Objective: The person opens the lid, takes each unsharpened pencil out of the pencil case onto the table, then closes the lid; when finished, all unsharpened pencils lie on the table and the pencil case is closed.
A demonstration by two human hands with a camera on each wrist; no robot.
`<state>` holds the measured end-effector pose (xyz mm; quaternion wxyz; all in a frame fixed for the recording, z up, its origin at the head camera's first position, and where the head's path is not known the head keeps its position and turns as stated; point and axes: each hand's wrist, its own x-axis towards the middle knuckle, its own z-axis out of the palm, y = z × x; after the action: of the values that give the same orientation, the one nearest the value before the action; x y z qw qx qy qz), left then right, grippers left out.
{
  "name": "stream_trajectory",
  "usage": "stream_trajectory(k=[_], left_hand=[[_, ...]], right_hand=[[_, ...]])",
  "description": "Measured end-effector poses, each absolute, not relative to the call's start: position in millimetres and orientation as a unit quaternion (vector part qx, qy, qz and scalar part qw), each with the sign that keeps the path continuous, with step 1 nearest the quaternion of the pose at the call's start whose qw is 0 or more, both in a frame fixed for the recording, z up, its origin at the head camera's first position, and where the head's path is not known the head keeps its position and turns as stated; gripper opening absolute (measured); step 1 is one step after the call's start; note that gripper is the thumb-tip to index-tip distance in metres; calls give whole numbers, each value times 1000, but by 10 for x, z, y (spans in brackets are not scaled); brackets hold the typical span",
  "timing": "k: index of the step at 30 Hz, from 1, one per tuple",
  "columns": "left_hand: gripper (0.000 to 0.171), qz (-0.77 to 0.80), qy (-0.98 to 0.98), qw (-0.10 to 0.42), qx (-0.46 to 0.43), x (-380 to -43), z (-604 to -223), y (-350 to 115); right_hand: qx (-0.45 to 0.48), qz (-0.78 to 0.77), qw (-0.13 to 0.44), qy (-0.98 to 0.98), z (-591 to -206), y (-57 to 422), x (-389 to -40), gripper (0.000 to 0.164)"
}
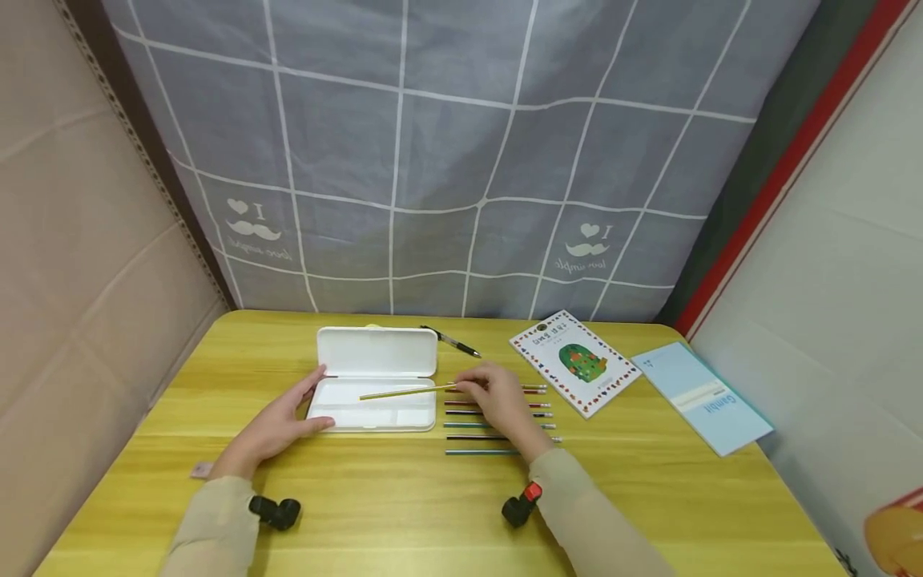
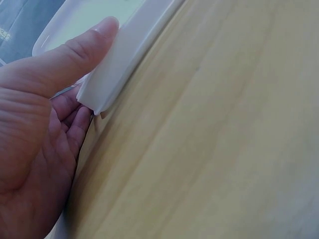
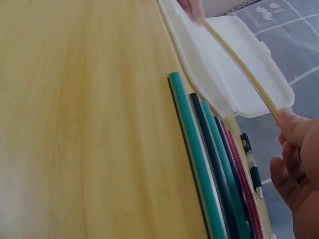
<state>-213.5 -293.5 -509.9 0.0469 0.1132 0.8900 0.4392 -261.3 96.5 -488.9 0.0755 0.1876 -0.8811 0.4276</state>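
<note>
A white pencil case (image 1: 371, 421) lies with its lid (image 1: 378, 350) raised at the back. My left hand (image 1: 277, 429) grips its left end; in the left wrist view the thumb rests over the rim and the other fingers are at the side and underneath. Between thumb and fingers, my right hand (image 1: 499, 398) pinches one end of a yellow pencil (image 1: 400, 393). The pencil extends leftward over the case's tray. Below the right hand, several pencils (image 3: 199, 159) lie side by side to the right of the case, partly covered by that hand in the head view.
Behind the case lies a black pen (image 1: 456, 344). A white booklet (image 1: 551, 344) with a green picture and a light blue notebook (image 1: 710, 409) lie at the right. A small pale item (image 1: 201, 470) sits beside the left wrist. A grey checked cloth (image 1: 433, 160) hangs behind the table.
</note>
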Motion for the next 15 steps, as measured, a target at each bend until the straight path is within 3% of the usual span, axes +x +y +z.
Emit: stream_trajectory(k=[15], left_hand=[[99,439,890,55,108,-2126,-5077,-2924]], right_hand=[[106,472,105,-869,-4768,1585,-2279,5]])
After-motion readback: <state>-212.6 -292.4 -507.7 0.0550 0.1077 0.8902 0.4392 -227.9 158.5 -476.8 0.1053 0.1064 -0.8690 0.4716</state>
